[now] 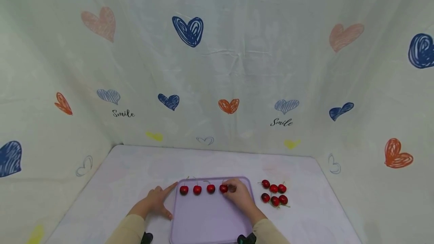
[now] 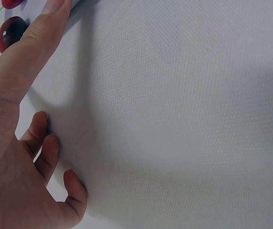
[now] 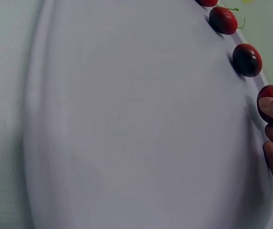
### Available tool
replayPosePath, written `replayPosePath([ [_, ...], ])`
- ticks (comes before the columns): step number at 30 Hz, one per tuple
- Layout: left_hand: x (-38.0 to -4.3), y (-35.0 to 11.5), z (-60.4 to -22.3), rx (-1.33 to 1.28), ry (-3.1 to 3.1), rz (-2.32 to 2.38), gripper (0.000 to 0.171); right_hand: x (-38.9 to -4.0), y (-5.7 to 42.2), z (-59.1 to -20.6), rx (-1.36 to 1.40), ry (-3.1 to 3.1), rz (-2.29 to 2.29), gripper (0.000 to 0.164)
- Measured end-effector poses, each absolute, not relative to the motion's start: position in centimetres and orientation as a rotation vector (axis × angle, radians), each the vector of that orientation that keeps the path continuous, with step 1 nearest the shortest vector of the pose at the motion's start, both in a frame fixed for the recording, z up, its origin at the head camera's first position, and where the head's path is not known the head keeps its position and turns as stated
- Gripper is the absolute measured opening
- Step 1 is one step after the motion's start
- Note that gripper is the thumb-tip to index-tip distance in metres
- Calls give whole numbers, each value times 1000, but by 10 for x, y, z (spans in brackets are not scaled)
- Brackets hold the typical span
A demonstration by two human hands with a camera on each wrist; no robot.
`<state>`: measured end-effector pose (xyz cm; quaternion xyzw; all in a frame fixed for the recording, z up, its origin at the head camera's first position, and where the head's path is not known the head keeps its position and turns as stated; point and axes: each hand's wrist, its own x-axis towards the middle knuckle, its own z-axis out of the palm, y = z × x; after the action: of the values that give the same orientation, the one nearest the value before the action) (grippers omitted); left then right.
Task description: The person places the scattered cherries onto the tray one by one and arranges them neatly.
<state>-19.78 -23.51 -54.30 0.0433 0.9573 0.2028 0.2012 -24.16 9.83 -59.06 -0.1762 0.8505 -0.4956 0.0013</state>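
Near the far edge of a light purple tray (image 1: 211,217) lies a row of red cherries with stems, among them the leftmost cherry (image 1: 184,190) and a neighbouring cherry (image 3: 247,60). My right hand (image 1: 240,197) pinches a cherry (image 3: 268,104) between thumb and fingers at the right end of this row, low over the tray. My left hand (image 1: 156,201) rests at the tray's left side, fingers spread, with its index finger and thumb tips at the rim. In the left wrist view, that hand's other fingers (image 2: 49,152) bend loosely over the table.
Right of the tray, several more cherries (image 1: 275,201) lie in two short rows on the white table (image 1: 305,183). A pale curtain (image 1: 217,70) printed with hearts hangs behind and along both sides of the table.
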Motion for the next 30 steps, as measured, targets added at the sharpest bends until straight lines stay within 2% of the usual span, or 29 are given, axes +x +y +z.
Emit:
replayPosePath([
  [30, -200, -235, -546, 118, 2673, 528, 110, -241, 90, -587, -502, 2686, -1526, 26],
])
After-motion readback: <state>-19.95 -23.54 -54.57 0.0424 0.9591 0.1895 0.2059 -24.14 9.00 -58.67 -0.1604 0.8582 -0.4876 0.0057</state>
